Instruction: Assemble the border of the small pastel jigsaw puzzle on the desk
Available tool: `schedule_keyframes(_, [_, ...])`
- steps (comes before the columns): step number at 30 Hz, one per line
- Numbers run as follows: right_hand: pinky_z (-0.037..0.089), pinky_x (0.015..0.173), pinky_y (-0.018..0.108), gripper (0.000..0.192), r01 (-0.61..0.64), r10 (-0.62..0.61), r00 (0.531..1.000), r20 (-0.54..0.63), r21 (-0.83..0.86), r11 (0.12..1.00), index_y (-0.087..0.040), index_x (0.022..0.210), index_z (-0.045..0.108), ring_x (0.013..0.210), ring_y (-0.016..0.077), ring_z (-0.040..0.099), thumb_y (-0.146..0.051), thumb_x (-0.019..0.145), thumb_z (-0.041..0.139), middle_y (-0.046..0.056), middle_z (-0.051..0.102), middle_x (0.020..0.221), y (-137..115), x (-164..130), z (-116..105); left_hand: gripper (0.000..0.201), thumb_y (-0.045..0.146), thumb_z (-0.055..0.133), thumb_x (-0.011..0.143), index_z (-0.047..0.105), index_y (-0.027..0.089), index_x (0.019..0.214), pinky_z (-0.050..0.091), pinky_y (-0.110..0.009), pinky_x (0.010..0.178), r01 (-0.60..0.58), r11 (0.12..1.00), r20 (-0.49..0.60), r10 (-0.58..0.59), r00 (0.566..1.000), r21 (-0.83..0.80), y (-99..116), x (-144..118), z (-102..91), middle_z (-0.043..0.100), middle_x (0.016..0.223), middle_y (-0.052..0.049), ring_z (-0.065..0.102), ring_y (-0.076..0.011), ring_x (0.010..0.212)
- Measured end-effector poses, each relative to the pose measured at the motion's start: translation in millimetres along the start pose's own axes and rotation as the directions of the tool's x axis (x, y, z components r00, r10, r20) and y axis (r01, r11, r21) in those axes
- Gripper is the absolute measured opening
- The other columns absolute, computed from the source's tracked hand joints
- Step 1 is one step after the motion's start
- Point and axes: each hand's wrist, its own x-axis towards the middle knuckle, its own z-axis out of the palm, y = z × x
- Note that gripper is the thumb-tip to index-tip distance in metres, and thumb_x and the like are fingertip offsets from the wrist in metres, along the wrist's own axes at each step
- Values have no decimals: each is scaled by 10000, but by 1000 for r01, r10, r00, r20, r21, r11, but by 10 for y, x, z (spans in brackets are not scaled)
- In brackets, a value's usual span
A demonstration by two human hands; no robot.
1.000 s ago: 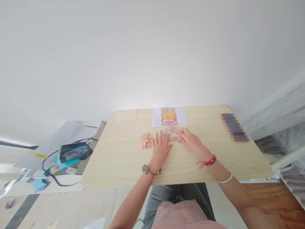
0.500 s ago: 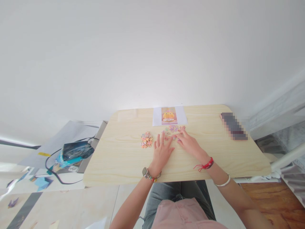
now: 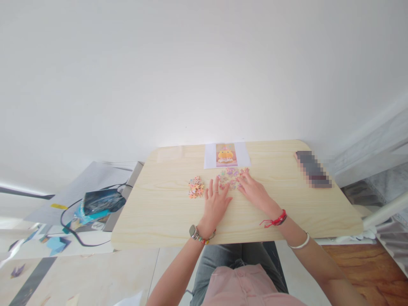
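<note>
Small pink and purple jigsaw pieces [image 3: 233, 172] lie spread on the table just below a printed picture. My left hand [image 3: 215, 207] rests palm down at their left side, fingers spread, its fingertips at the near edge of the pieces. From the right, my right hand [image 3: 255, 193] reaches over them with its fingers stretched out and fingertips touching the right-hand pieces. A separate heap of orange and pink jigsaw pieces [image 3: 196, 187] sits left of my left hand. The printed sheet [image 3: 226, 154] shows a yellow figure on a pink ground.
A phone-like object, blurred out [image 3: 313, 169], lies at the right of the wooden table [image 3: 153, 212]. A pale flat wrapper [image 3: 171, 154] is at the back left. Beyond the left edge are papers and a dark bag [image 3: 103, 201]. A white wall rises behind.
My two hands have moved slightly apart, the right one a little to the right. More of the pieces between them shows now.
</note>
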Motion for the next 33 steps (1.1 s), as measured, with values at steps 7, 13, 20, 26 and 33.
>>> schedule_keyframes(7, [511,696,318,326,29,-30,999,31,16,999,-217,1172,544,962,233,584,-238,883,395,131,460,1247,-50,-92,69,517,423,535,804,394,364,1298,352,-493,965,2,1000,40,-1,999,-26,29,53,26,294,1432,-105,275,-339,1295])
schedule_keyframes(13, [498,695,289,356,58,-59,998,6,33,998,-220,1222,500,994,222,558,-238,878,410,116,457,1240,-27,-53,120,524,419,519,815,384,329,1313,343,-486,975,18,1000,17,-18,1000,-12,3,51,40,282,1436,-118,254,-333,1307])
schedule_keyframes(20, [452,774,339,414,23,-24,998,-57,-23,999,-239,1270,455,995,240,510,-359,875,438,131,454,1187,0,282,40,528,468,452,836,385,273,1322,349,-512,958,68,998,6,-68,998,-6,-55,289,47,270,1435,-151,251,-351,1304])
schedule_keyframes(26, [403,795,353,360,21,-22,1000,-10,-56,998,-231,1152,554,941,235,494,-417,880,410,119,487,1105,48,367,28,537,490,444,831,403,256,1313,353,-520,951,112,994,-23,-112,993,14,-46,307,71,274,1433,-151,254,-358,1301])
schedule_keyframes(33, [405,791,360,336,-12,10,1000,-24,-60,998,-192,1128,555,979,246,466,-374,879,423,129,491,1087,50,281,39,534,480,459,829,433,217,1293,345,-503,971,135,991,-30,-134,991,26,-10,183,98,292,1426,-152,256,-350,1302])
